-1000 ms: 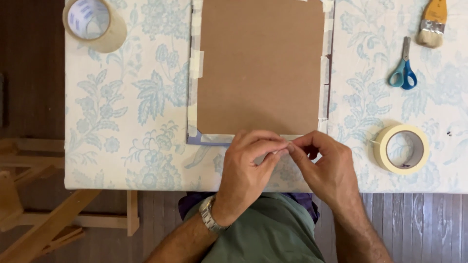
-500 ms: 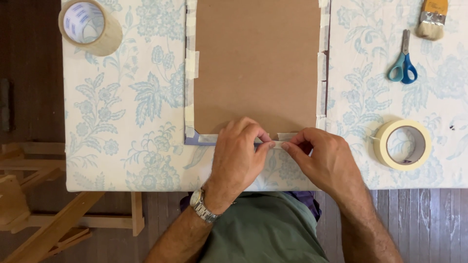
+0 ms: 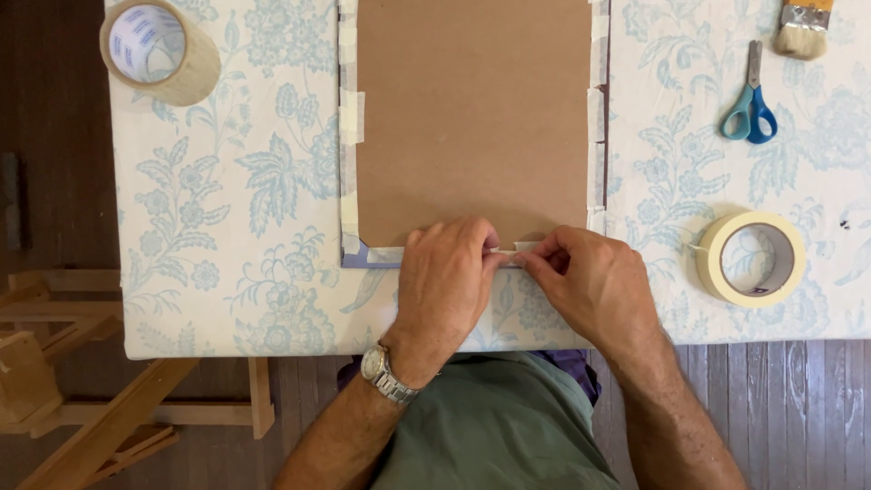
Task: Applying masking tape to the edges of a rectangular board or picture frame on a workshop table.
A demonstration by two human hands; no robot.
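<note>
Where floral tablecloth (image 3: 227,227) ends, wooden floorboards (image 3: 780,408)

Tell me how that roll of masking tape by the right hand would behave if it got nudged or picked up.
The masking tape roll lies flat on its side on the tablecloth, so a nudge would probably slide it, not roll it. It is a hollow ring, likely light and easy to lift. Stood on edge, it would probably roll.

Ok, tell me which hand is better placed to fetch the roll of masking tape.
Right hand, probably: the masking tape roll lies just beyond it on the table, while the left hand sits farther off.
</note>
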